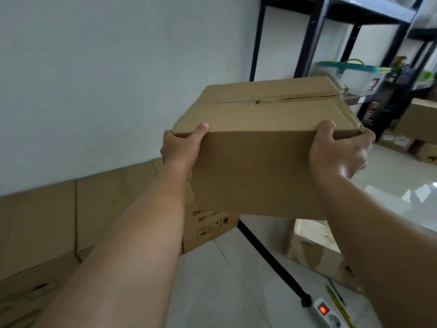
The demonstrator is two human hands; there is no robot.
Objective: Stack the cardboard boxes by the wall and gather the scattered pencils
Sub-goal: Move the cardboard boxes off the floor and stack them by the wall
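Observation:
I hold a closed brown cardboard box (pixel 255 147) in the air in front of me, slightly tilted. My left hand (pixel 181 147) grips its near left corner, thumb on top. My right hand (pixel 338 152) grips its near right corner. Below and to the left, cardboard boxes (pixel 47 221) sit in a row against the white wall; the nearest one shows upside-down print. An open box (pixel 314 245) stands on the floor under my right arm. Two pencils (pixel 335 297), one yellow and one blue, lie on the floor at the bottom right.
A white power strip (pixel 324 313) with a lit red switch and its black cable (pixel 267 256) lie on the glossy tile floor. A black metal shelf (pixel 387 55) with a plastic container stands at the back right. More boxes (pixel 421 129) sit at the far right.

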